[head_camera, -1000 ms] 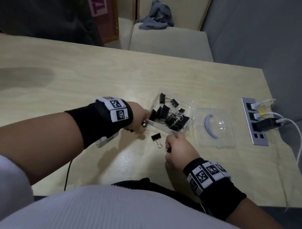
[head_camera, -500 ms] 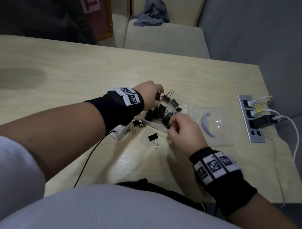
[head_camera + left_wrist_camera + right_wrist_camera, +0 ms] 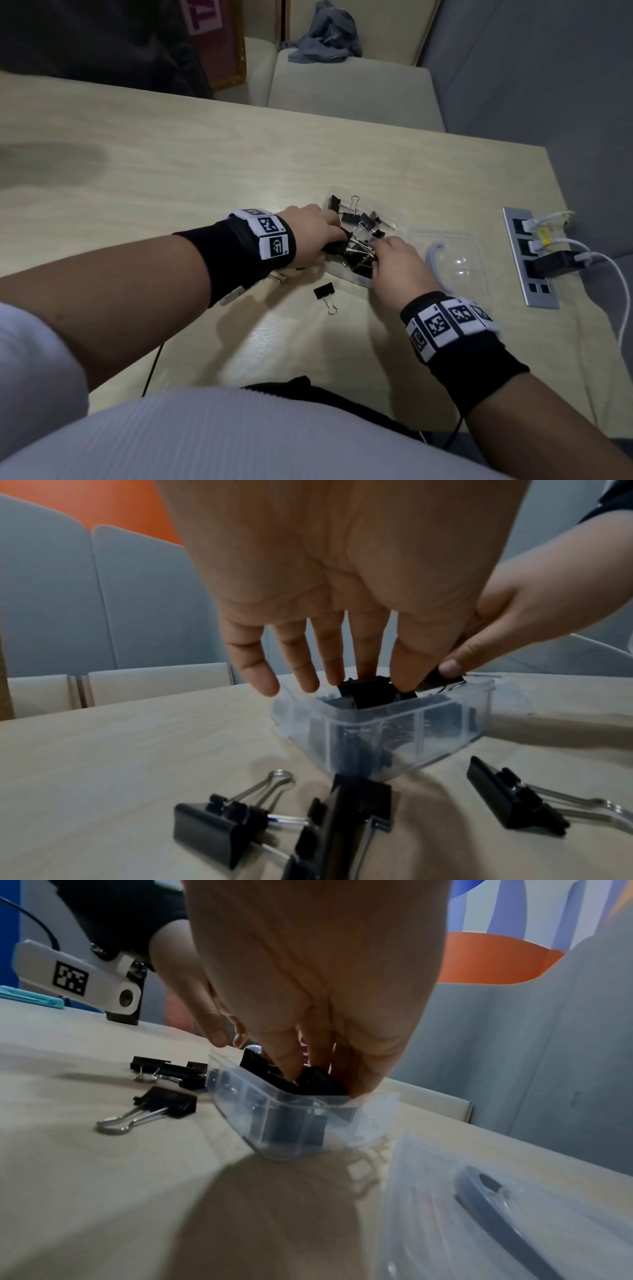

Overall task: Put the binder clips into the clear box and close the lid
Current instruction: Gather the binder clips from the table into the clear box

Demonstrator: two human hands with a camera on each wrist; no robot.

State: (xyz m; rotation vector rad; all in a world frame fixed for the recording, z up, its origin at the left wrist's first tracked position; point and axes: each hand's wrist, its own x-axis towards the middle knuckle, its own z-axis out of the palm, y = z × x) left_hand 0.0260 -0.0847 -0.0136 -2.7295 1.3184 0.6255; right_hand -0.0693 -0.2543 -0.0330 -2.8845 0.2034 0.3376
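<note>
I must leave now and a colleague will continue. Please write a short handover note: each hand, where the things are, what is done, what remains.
Left hand: fingers straight, pushing down on the binder clips piled in the clear box.
Right hand: fingertips in the box among the clips; whether it holds one cannot be told.
Done: most clips are in the box.
Left: three loose clips lie on the table beside the box. The lid lies off, to the right. Put those in, then close the lid.

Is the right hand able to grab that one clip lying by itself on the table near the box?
Probably yes. The lone binder clip lies in the open on the table, just left of the right hand, with nothing over it. That hand's fingers are down among the clips in the clear box, so it must lift out first.
</note>
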